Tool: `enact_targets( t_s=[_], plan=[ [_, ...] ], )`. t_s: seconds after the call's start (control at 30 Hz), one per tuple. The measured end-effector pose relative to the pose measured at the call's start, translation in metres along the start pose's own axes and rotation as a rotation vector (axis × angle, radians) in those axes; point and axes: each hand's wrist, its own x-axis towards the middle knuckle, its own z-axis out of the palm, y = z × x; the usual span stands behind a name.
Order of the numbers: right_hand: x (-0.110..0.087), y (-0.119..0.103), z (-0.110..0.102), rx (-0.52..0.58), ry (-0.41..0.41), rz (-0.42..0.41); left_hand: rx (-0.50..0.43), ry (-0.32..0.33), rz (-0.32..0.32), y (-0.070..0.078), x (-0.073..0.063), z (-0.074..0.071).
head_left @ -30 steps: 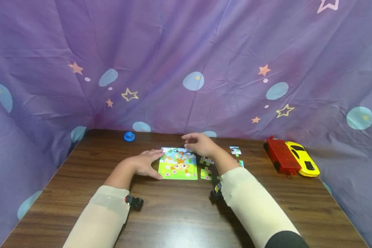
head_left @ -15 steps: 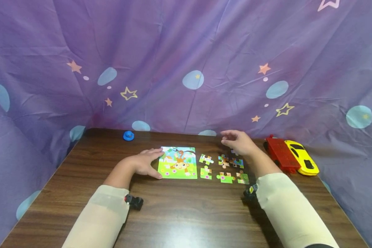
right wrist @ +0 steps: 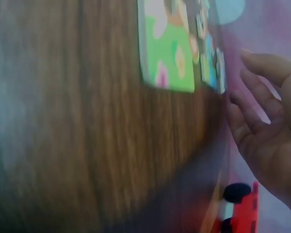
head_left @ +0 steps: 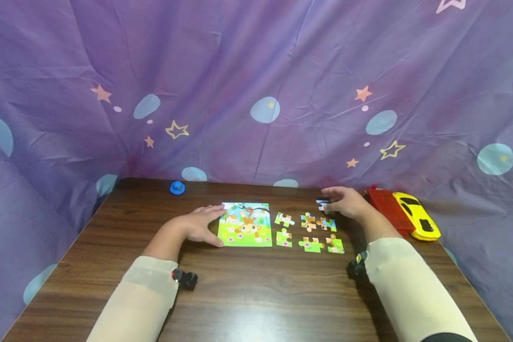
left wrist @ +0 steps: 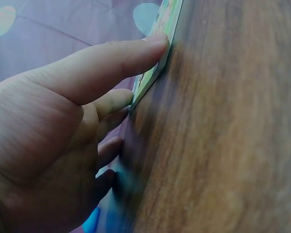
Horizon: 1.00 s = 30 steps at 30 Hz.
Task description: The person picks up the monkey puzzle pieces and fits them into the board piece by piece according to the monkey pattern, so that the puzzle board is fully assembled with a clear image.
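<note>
My left hand (head_left: 198, 225) rests at the left side of a square monkey puzzle board (head_left: 245, 232), its thumb and index finger spread to the two left corners. In the left wrist view the thumb (left wrist: 136, 56) lies straight against the board's edge (left wrist: 153, 80). To the right of the board lie several loose jigsaw pieces, such as a green one (head_left: 284, 239) and a brown one (head_left: 308, 222). My right hand (head_left: 348, 203) hovers beside the far-right blue jigsaw piece (head_left: 322, 204), fingers loosely bent and apart; the fingertips overlap its right side.
A small blue rubber duck (head_left: 177, 188) sits at the back left. On the right stand a red toy vehicle (head_left: 389, 209) and a yellow toy car (head_left: 416, 217), close to the right arm. A purple curtain (head_left: 239, 85) hangs behind the wooden table (head_left: 239, 285).
My right hand has moved right, from above the board across the loose pieces to the far-right piece, and lowered. The left hand has stayed on the board.
</note>
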Motion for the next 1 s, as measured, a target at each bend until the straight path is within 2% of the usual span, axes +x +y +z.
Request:
enact_targets(
  t_s=[0.1,0.23,0.6,0.87,1.0],
  plan=[
    [-0.001,0.007,-0.001,0.002,-0.056,0.030,0.002,0.000,0.000,0.000,0.000,0.000],
    [-0.001,0.013,-0.001,0.002,-0.080,0.047,0.004,0.001,0.002,0.000,0.000,0.000],
    [0.002,0.011,0.001,-0.094,-0.050,0.064,0.007,0.006,0.003,0.001,-0.001,0.000],
    [0.004,0.002,0.003,-0.197,-0.008,0.016,0.004,0.001,0.004,0.001,-0.002,-0.001],
    [0.007,-0.009,0.010,-0.209,0.011,-0.030,0.006,-0.003,0.003,0.002,-0.002,-0.001]
  ],
)
